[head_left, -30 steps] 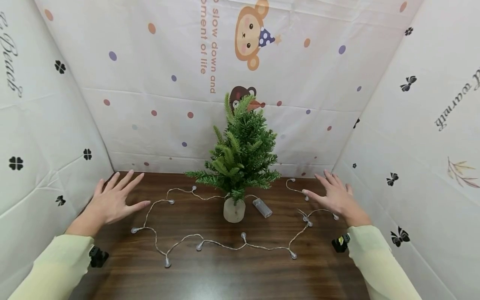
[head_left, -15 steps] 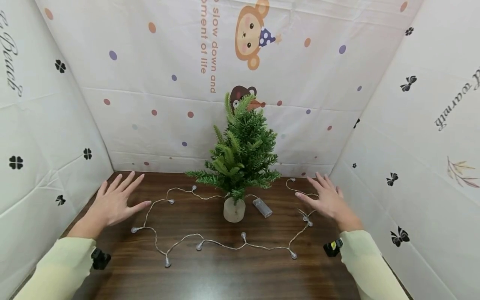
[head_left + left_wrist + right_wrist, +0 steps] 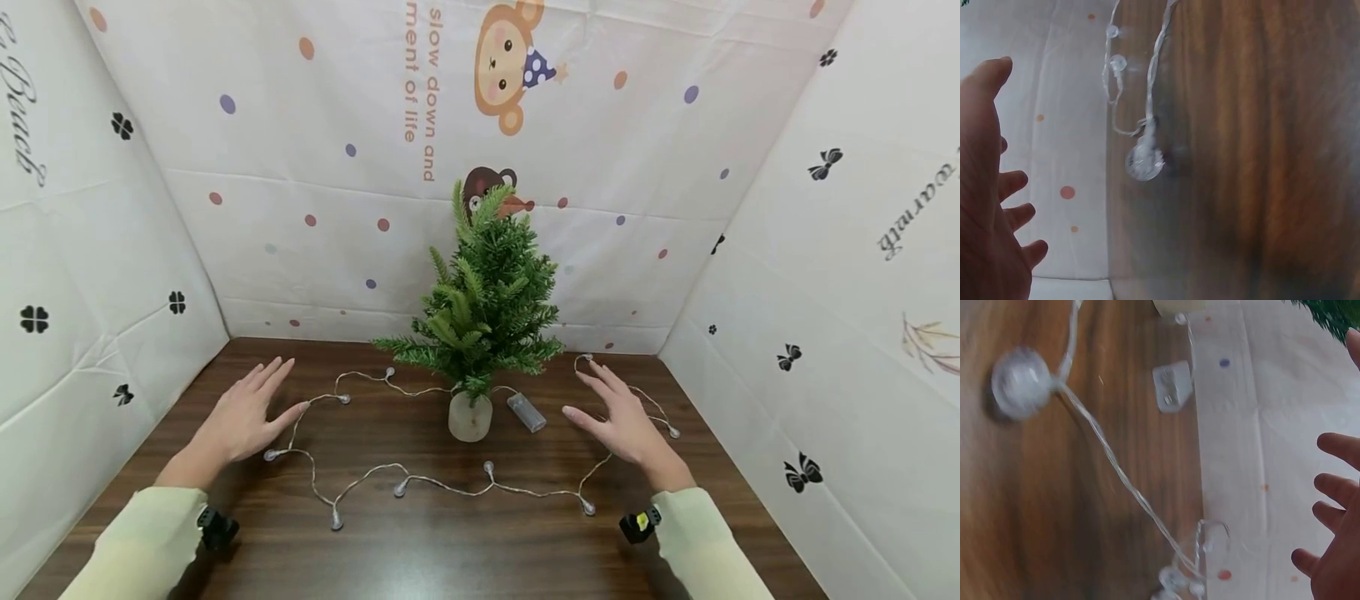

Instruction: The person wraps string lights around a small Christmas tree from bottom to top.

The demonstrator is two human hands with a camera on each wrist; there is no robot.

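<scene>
A small green artificial Christmas tree (image 3: 495, 292) stands upright on its pale round base (image 3: 470, 418) in the middle of the table. A string of lights (image 3: 450, 490) with clear round bulbs loops over the wood in front of it and to both sides. Its clear battery box (image 3: 527, 412) lies just right of the base. My left hand (image 3: 240, 417), fingers extended and thumb apart, hovers at the left part of the string, holding nothing. My right hand (image 3: 626, 421) also holds nothing; its spread fingers overlap the string's right end in the head view. One bulb (image 3: 1145, 161) shows large in the left wrist view.
The brown wooden table (image 3: 420, 558) is enclosed by white printed cloth at the back (image 3: 315, 267), left (image 3: 67, 250) and right (image 3: 780, 283). The back cloth rises close behind the tree. Each wrist carries a small black camera.
Both hands have moved inward toward the tree, the right hand farther. The right hand now covers part of the string that showed before. Tree and lights have stayed in place.
</scene>
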